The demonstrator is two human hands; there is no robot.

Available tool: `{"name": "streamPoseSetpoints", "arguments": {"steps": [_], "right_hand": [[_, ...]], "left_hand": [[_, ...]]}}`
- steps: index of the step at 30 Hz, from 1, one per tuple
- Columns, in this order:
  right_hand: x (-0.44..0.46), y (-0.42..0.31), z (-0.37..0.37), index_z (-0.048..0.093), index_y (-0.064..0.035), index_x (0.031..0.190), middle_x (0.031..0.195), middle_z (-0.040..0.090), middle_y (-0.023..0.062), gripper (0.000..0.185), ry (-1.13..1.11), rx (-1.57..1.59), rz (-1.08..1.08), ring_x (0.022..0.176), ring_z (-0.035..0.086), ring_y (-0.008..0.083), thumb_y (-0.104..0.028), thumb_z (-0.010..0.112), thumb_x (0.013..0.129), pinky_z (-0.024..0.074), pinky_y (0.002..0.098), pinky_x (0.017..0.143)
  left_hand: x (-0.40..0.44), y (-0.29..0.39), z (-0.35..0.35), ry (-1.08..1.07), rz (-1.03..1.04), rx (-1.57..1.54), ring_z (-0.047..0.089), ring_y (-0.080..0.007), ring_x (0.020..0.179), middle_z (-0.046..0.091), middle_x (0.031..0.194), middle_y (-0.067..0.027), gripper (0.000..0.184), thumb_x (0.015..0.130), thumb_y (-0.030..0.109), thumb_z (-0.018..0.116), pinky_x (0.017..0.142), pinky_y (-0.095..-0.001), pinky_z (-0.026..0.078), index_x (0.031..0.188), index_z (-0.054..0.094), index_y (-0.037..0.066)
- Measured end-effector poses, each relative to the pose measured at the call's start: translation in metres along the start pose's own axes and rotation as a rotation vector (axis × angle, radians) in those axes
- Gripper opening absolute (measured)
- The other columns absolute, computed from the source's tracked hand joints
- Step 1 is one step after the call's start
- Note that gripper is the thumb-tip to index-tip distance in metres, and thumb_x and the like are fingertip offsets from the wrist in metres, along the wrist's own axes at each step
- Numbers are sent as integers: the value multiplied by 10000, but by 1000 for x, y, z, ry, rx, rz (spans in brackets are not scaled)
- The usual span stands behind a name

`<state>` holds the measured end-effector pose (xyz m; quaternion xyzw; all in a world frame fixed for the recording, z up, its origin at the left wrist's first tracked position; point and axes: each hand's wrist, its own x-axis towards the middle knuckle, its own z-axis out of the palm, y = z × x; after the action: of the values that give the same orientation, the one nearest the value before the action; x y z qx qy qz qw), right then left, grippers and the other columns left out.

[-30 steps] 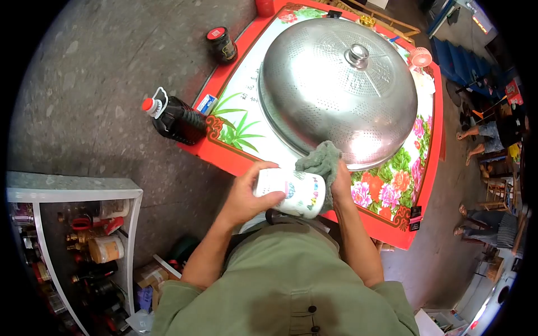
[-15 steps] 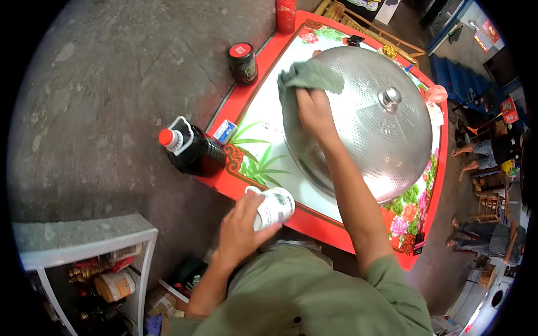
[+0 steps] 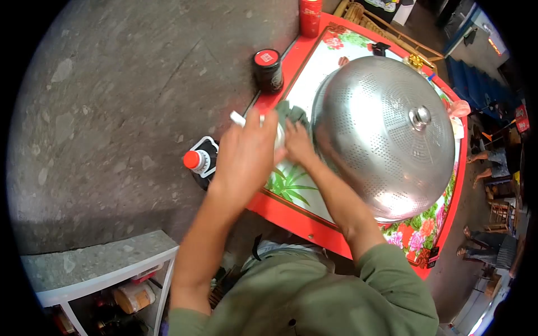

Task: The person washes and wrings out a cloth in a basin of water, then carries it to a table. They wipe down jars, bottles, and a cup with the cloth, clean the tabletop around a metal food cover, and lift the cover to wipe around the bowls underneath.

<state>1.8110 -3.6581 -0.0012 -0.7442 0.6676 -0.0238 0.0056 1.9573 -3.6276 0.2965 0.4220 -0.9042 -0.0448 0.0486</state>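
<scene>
Cup in one hand, cloth under the other at the red-edged, flower-printed table (image 3: 302, 223).
The left hand (image 3: 246, 154), blurred, has its fingers curled around a white, handled cup (image 3: 279, 136) above the table's near left part; the right hand's (image 3: 298, 143) fingers touch a grey-green cloth (image 3: 292, 112) on the tabletop, though I can't tell whether they grip it, just beside the big perforated steel dome (image 3: 381, 140).

We can read no word or number here, because the marks on the red jar lid (image 3: 267, 57), the red canister (image 3: 310, 18) and the red sign (image 3: 522, 119) are too small or blurred.
</scene>
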Motion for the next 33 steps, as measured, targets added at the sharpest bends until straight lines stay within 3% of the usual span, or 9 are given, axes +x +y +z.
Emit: {"name": "streamPoseSetpoints", "arguments": {"steps": [2, 8, 12, 16, 19, 24, 26, 31, 33], "right_hand": [[-56, -23, -5, 571, 20, 1201, 1497, 345, 175, 446, 128, 246, -10, 1298, 382, 415, -238, 553, 838, 293, 482, 1096], [-234, -39, -54, 548, 7, 1193, 1485, 363, 151, 453, -32, 485, -21, 1296, 380, 417, -143, 617, 771, 303, 477, 1099], [-348, -29, -60, 563, -31, 1174, 1464, 403, 115, 454, -24, 502, 195, 1285, 385, 404, -128, 630, 735, 319, 479, 1078], [-422, -27, -68, 578, -33, 1137, 1414, 451, 114, 447, -5, 394, 400, 1231, 428, 380, -116, 644, 702, 351, 478, 1037], [-443, -24, -70, 601, -43, 1094, 1292, 510, 115, 445, 65, 357, 541, 1169, 460, 358, -98, 666, 657, 381, 472, 982], [-443, -12, -53, 597, -43, 1100, 1231, 503, 151, 483, 124, 393, 642, 1165, 449, 375, -130, 683, 633, 369, 488, 988], [-428, -9, -55, 596, -43, 1100, 1253, 488, 161, 482, 219, 329, 643, 1184, 428, 398, -132, 680, 634, 342, 513, 1014], [-416, -6, -49, 586, -42, 1149, 1378, 440, 194, 493, 213, 300, 695, 1252, 378, 454, -154, 653, 674, 285, 542, 1068], [-418, -2, -42, 584, -30, 1168, 1419, 425, 183, 488, 126, 289, 701, 1274, 362, 462, -164, 634, 701, 280, 548, 1075]], "left_hand": [[44, -10, 17, -47, 13, 92, 642, -407, 868, 594, 1049, -209, 461, 738, 278, 769, 759, -470, 524, 1033, 514, 33], [132, -57, 92, -263, -3, 269, 626, -375, 1015, 611, 1099, -203, 550, 673, 251, 793, 848, -440, 519, 1110, 527, 49], [146, -69, 115, -458, 32, 362, 616, -347, 1063, 613, 1139, -163, 572, 632, 217, 781, 880, -426, 511, 1136, 550, 77], [149, -68, 121, -507, 51, 372, 592, -330, 1107, 603, 1162, -151, 588, 607, 205, 793, 909, -406, 496, 1137, 564, 88], [153, -75, 128, -558, 88, 412, 585, -333, 1114, 563, 1225, -153, 658, 600, 160, 802, 916, -403, 493, 1196, 530, 95], [151, -84, 136, -540, 109, 446, 589, -351, 1099, 538, 1235, -160, 696, 594, 108, 807, 914, -412, 493, 1220, 502, 99], [149, -84, 131, -551, 88, 427, 587, -363, 1105, 539, 1242, -166, 730, 588, 112, 815, 912, -415, 496, 1240, 486, 108], [170, -70, 111, -646, 45, 616, 607, -347, 1098, 568, 1243, -186, 662, 632, 225, 818, 899, -416, 513, 1222, 563, 68], [194, -66, 95, -398, -136, 437, 629, -335, 1060, 621, 1150, -193, 594, 687, 295, 785, 902, -419, 514, 1190, 595, 41]]}}
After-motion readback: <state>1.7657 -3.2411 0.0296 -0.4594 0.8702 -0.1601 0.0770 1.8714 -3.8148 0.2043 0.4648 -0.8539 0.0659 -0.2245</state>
